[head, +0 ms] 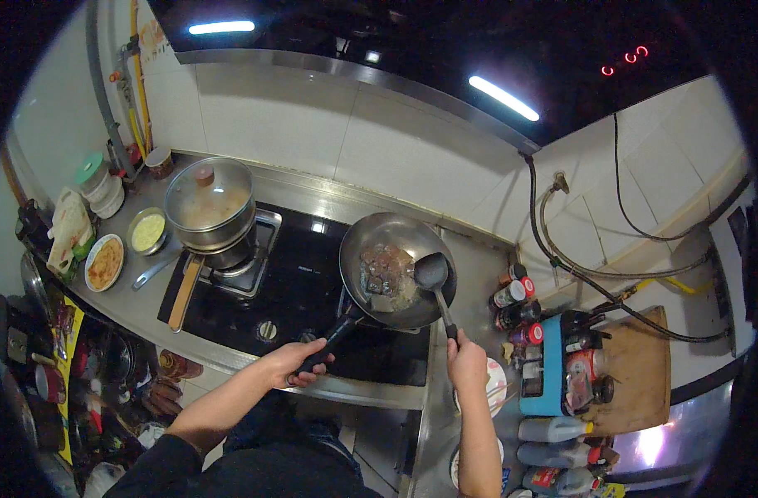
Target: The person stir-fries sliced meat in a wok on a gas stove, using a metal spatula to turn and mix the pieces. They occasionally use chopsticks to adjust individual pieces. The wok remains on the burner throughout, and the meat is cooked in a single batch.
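Observation:
A steel wok [354,249] sits over the right side of the black gas hob [310,267]. My left hand [301,363] grips its black handle [326,348]. In my right hand [468,361] is a wok spatula [431,271], its dark blade inside the wok against the right wall. Browned pieces of food [382,267], seemingly chunks of meat or fish, lie in the wok with some oily liquid around them. The hob burner beneath the wok is mostly hidden.
A lidded steamer pot [211,205] with a wooden handle [186,295] occupies the left burner. Left of it are a bowl of yellowish food [147,231] and an oval dish [104,263]. Seasoning jars [510,294], a blue caddy [541,398] and bottles [553,429] line the right. Above hangs a range hood [354,68].

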A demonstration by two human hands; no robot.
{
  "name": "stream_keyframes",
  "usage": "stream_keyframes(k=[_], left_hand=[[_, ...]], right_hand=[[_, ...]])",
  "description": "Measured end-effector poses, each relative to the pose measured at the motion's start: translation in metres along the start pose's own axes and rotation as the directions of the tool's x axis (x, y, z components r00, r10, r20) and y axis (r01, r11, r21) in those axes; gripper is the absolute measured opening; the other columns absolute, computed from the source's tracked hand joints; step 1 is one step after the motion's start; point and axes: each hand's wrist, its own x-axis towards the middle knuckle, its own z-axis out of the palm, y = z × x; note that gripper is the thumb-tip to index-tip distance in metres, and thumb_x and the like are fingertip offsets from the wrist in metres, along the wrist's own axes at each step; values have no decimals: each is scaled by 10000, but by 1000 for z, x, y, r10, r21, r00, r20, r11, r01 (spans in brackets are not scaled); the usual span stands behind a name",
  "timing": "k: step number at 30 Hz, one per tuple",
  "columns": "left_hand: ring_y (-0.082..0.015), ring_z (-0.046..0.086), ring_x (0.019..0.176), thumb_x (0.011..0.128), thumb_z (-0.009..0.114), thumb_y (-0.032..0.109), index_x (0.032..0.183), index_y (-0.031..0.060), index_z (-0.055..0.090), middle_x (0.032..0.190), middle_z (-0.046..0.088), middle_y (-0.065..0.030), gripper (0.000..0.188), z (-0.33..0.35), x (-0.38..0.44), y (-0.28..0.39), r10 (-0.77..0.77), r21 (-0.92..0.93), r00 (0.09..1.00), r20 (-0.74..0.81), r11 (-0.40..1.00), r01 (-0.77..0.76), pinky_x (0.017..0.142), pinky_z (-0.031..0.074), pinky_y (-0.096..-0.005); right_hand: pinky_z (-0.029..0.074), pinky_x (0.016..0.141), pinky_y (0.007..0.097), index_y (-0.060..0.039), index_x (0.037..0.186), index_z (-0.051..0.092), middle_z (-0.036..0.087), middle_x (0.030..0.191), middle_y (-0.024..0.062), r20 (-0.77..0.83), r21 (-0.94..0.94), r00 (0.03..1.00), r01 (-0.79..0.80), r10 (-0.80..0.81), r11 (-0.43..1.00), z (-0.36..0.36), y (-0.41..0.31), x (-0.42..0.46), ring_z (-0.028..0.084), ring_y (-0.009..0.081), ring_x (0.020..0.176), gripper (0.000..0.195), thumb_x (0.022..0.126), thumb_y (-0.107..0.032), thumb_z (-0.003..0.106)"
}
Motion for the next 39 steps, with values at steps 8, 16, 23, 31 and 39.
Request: stream_keyframes(k=[8, 16, 23, 31, 39], left_hand=[[-63, 320, 387, 916, 393, 425, 1015, 78, 467, 609, 434, 0, 368, -7, 6, 0, -35, 8, 999, 24, 999, 35, 298, 246, -193], [-56, 330, 392, 919, 373, 443, 1030, 83, 456, 621, 437, 9, 387, -10, 9, -1, -1, 62, 994, 111, 998, -6, 295, 255, -192], [-57, 331, 402, 925, 363, 431, 1041, 77, 453, 639, 445, 8, 383, -11, 5, 1, -15, 53, 995, 103, 999, 9, 312, 249, -194], [-61, 326, 409, 926, 354, 438, 1037, 75, 448, 636, 430, 9, 391, -14, 12, -4, 6, 50, 987, 161, 999, -14, 330, 250, -209], [-62, 338, 411, 922, 359, 447, 1022, 75, 447, 637, 433, 7, 395, -10, 10, -2, -30, 44, 988, 149, 999, 23, 331, 250, -202]], right_hand=[[464, 682, 466, -64, 1068, 591, 600, 761, 229, -15, -178, 1000, -6, 3, 984, -17, -11, 0, 582, 399, 735, 317, 824, -255, 526], [454, 693, 478, -25, 957, 594, 595, 788, 235, 32, -143, 998, 56, -52, 988, -14, -30, 22, 572, 401, 773, 274, 801, -242, 534], [454, 701, 462, -24, 863, 616, 594, 781, 236, 139, -123, 988, 80, -62, 989, -31, -40, 20, 577, 394, 781, 243, 806, -240, 520], [458, 699, 447, -21, 841, 627, 592, 746, 240, 190, -104, 982, 7, 13, 995, -25, -42, 16, 582, 392, 777, 271, 816, -265, 511], [475, 710, 437, 23, 818, 620, 597, 726, 246, 105, -131, 994, -12, 26, 991, 6, -57, 24, 596, 387, 722, 321, 842, -263, 474]])
